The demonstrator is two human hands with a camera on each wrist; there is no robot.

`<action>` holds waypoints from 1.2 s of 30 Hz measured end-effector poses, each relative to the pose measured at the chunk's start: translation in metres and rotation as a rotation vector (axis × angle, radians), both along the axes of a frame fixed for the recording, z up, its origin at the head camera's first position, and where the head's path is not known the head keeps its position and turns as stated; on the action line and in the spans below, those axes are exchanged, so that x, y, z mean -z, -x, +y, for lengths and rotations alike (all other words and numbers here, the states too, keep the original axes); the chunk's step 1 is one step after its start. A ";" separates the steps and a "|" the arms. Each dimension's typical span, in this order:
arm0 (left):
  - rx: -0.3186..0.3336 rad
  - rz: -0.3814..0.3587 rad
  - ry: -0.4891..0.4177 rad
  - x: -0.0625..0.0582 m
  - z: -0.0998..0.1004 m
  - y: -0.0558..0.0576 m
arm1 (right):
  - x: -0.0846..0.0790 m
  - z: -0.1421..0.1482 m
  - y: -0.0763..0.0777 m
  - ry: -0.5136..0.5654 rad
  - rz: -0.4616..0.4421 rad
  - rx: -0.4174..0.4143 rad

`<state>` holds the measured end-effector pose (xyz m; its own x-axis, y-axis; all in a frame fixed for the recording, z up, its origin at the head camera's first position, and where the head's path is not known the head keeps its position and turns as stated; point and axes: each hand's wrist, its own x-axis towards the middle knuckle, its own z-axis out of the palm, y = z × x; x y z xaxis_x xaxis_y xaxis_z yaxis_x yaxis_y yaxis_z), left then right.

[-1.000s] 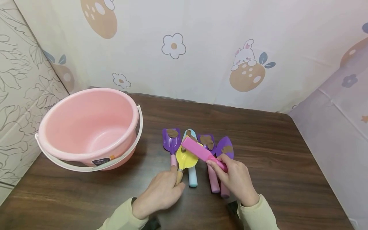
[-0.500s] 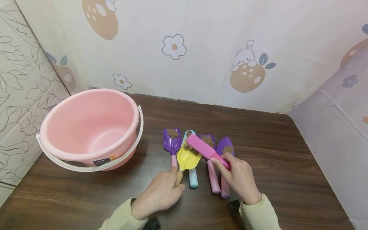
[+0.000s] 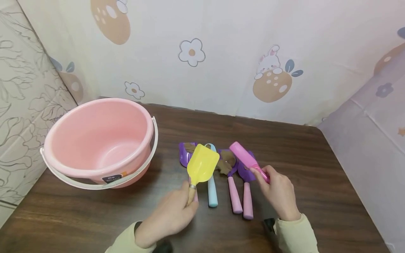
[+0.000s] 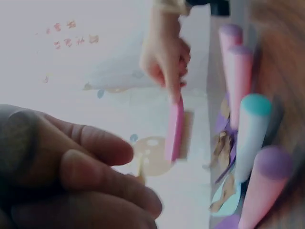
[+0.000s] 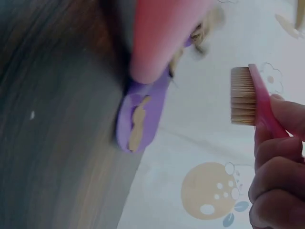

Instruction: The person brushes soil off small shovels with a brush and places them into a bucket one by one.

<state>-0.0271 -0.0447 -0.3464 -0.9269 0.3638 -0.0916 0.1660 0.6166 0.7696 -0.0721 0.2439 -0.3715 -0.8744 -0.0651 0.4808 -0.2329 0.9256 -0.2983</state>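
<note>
My left hand point(image 3: 169, 211) grips the wooden handle of a yellow toy shovel point(image 3: 202, 163), raised over the other shovels; no brown patch shows on its blade. In my right hand point(image 3: 280, 191) is a pink brush point(image 3: 243, 154), held above the right-hand shovels; its tan bristles point(image 5: 243, 95) show in the right wrist view. Below lie a purple shovel point(image 3: 184, 157) partly hidden by the yellow one, a light blue shovel point(image 3: 212, 193), and two purple shovels with pink handles point(image 3: 235, 196). Brown flat pieces point(image 3: 224, 167) lie on and between their blades.
A large pink bucket point(image 3: 98, 137) with a white handle point(image 3: 155, 140) stands at the left of the dark wooden table point(image 3: 303, 168). Behind the table hangs a printed curtain point(image 3: 227, 70).
My left hand has lifted the yellow shovel slightly left; its brown patch is off the blade, and a brown piece now shows beside the light blue shovel. My right hand has moved right with the brush.
</note>
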 end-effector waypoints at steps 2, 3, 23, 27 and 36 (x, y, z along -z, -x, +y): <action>-0.001 0.015 0.013 -0.001 -0.001 0.000 | -0.001 0.004 -0.001 0.020 0.004 0.007; 0.008 0.016 0.023 0.000 -0.001 0.000 | -0.002 0.004 -0.002 0.026 0.004 0.007; 0.038 -0.027 0.085 0.006 0.008 0.005 | -0.012 -0.038 -0.023 0.134 -0.031 -0.276; 0.036 -0.011 0.076 0.006 0.008 0.006 | -0.012 -0.049 -0.028 0.132 -0.058 -0.337; 0.020 -0.007 0.091 0.006 0.010 0.006 | -0.004 -0.060 -0.030 0.124 -0.064 -0.416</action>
